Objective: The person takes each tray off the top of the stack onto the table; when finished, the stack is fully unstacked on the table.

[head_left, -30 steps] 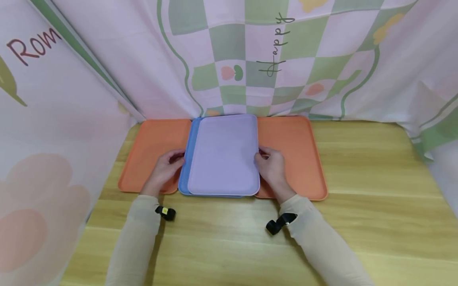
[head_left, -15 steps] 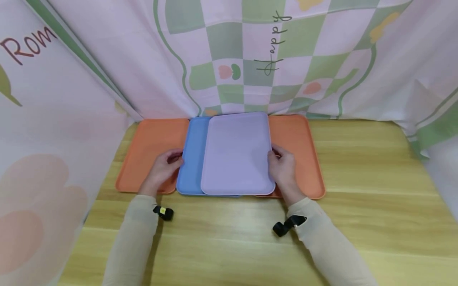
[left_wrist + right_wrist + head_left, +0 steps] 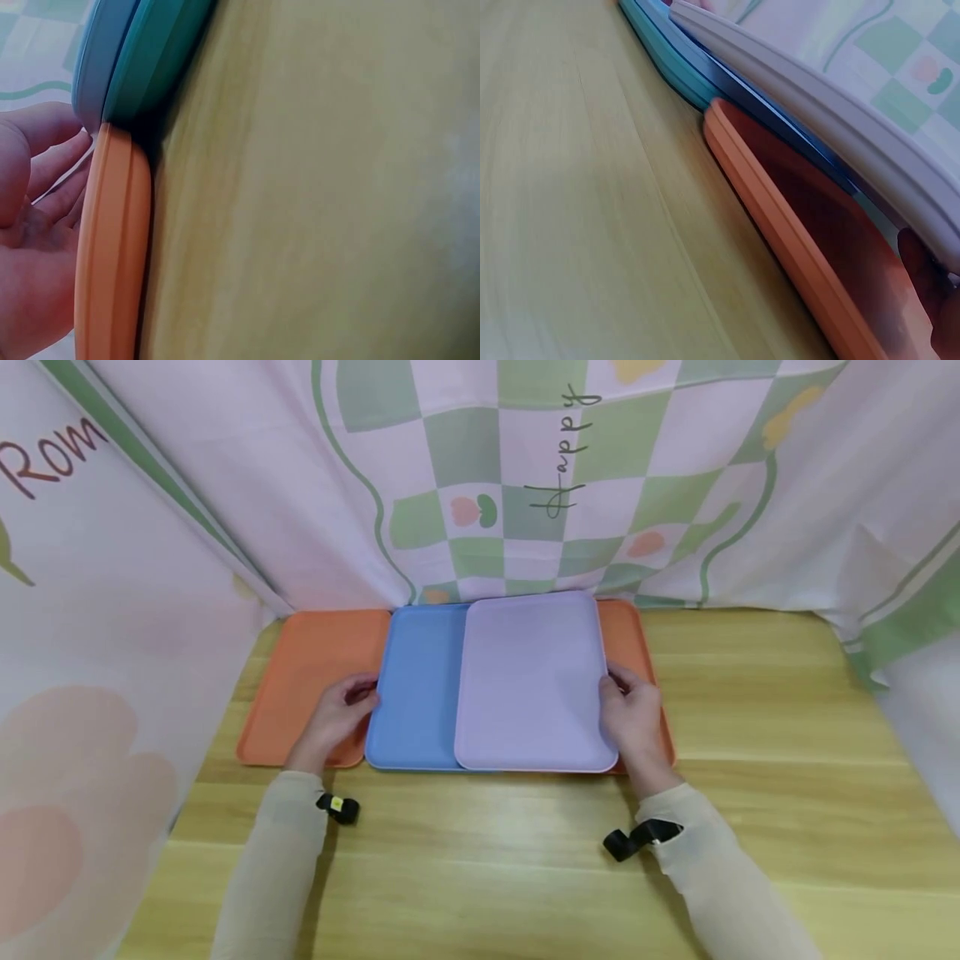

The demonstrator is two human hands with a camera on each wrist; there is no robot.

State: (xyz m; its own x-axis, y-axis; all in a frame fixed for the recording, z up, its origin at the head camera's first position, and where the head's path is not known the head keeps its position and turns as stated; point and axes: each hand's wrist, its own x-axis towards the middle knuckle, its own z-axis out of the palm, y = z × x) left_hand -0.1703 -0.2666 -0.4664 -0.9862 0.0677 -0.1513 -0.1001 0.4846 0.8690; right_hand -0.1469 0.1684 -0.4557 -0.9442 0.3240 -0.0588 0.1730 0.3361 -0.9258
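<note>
A lilac tray point(image 3: 534, 685) is gripped at its right edge by my right hand point(image 3: 633, 710), thumb near the rim and fingers curled at its side. The tray slants over the right part of a blue tray point(image 3: 418, 693) and over the right orange tray point(image 3: 630, 639). My left hand point(image 3: 337, 714) pinches the left edge of the blue tray, above the left orange tray point(image 3: 300, 693). In the left wrist view, a teal tray point(image 3: 154, 71) lies directly beneath the blue one. The right wrist view shows the lilac tray point(image 3: 817, 97) raised above the orange tray point(image 3: 780, 217).
The trays lie in a row at the back of a wooden table point(image 3: 480, 860), against a patterned curtain point(image 3: 525, 468). Another curtain point(image 3: 112, 693) hangs along the left side. A black strap camera point(image 3: 641, 839) sits on the right wrist.
My right hand has slid the lilac tray to the right, baring more of the blue tray and covering more of the right orange tray. My left hand stays at the blue tray's edge.
</note>
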